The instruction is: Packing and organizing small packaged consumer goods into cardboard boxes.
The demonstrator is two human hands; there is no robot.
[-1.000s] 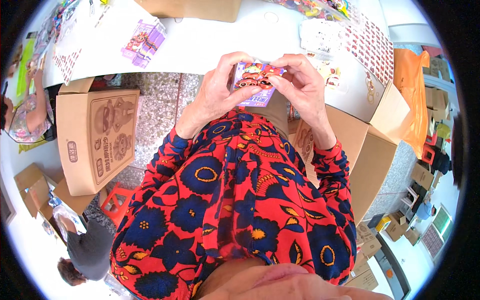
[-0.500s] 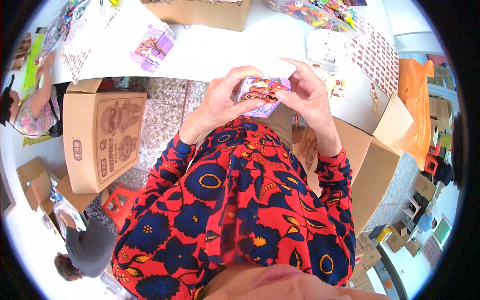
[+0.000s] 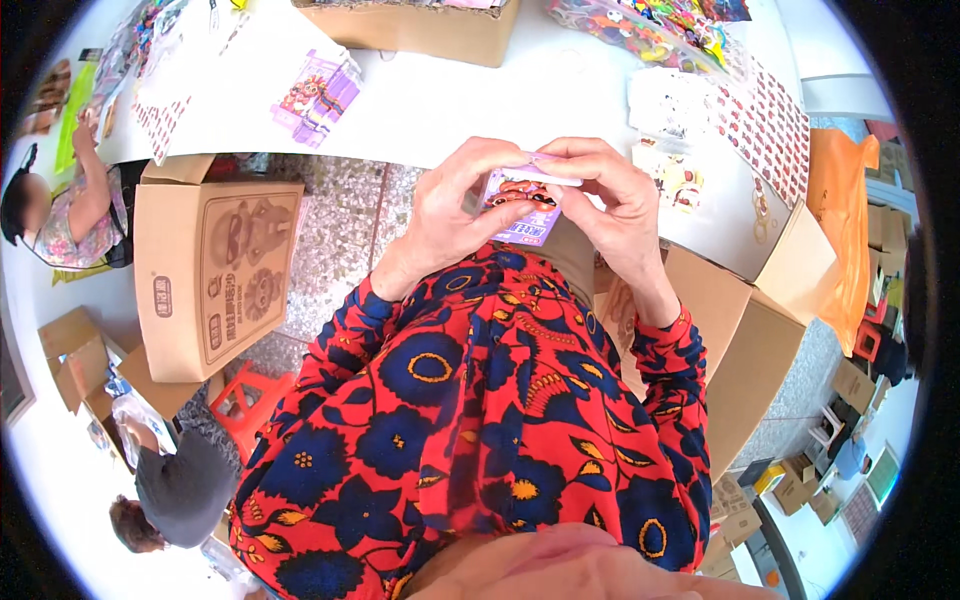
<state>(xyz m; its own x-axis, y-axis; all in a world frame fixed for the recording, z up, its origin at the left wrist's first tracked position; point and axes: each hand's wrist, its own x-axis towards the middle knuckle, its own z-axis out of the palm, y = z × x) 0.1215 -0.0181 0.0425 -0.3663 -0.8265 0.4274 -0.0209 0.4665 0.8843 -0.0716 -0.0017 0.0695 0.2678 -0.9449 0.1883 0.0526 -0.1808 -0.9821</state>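
Observation:
A small purple printed carton (image 3: pixel 522 226) with red cartoon figures is held between my two hands, just off the table's near edge. My left hand (image 3: pixel 445 205) grips its left side, thumb across the printed front. My right hand (image 3: pixel 612 200) is closed at the top right corner, its fingers on the folded flap and its thumb bent against the front. The flap's pale edge runs along the carton's top. What is inside the carton is hidden.
A pile of similar purple cartons (image 3: pixel 318 98) lies on the white table (image 3: pixel 440 110). Sticker sheets (image 3: pixel 765 125) and a bag of colourful trinkets (image 3: pixel 640 30) are at the right. Large cardboard boxes (image 3: pixel 222 270) flank me. Two people (image 3: pixel 75 215) work at the left.
The carton's top flap, raised before, is now folded over toward its front. My right fingers have moved inward onto it, while my left hand keeps its hold. The view has shifted slightly.

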